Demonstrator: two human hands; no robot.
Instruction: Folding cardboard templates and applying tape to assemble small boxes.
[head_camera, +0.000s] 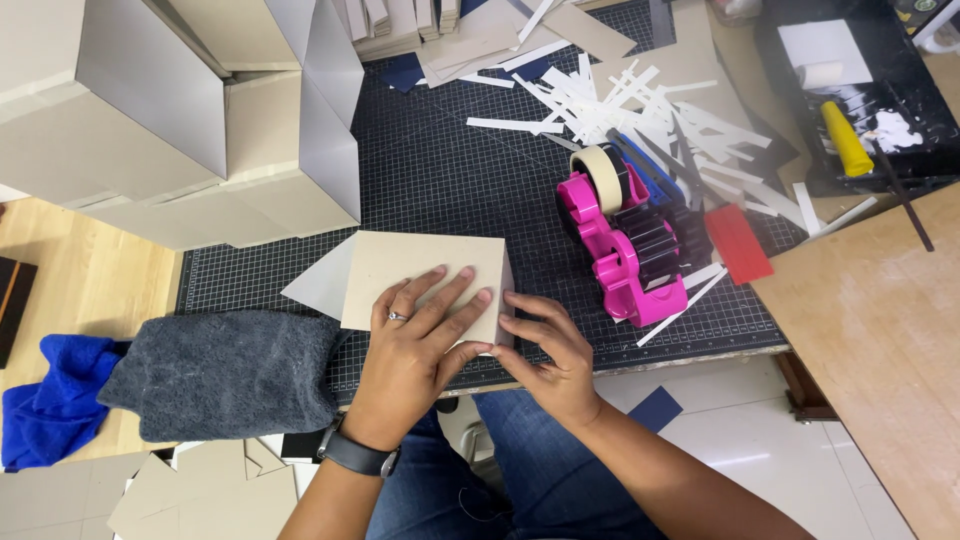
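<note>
A small beige cardboard box (405, 265) lies on the dark gridded cutting mat (440, 170) near its front edge. My left hand (415, 345) rests flat on the box's top with fingers spread, a ring on one finger and a dark watch on the wrist. At the box's right front corner, my right hand (545, 355) presses its fingertips against the side wall. A grey flap (325, 282) sticks out from the box's left side.
A pink tape dispenser (625, 255) with a roll of beige tape stands right of the box. White paper strips (640, 105) litter the mat's back. Stacked cardboard boxes (180, 120) fill the left. A grey towel (220, 370) and a blue cloth (50, 405) lie at the front left; a black tray (860, 90) holds a yellow cone.
</note>
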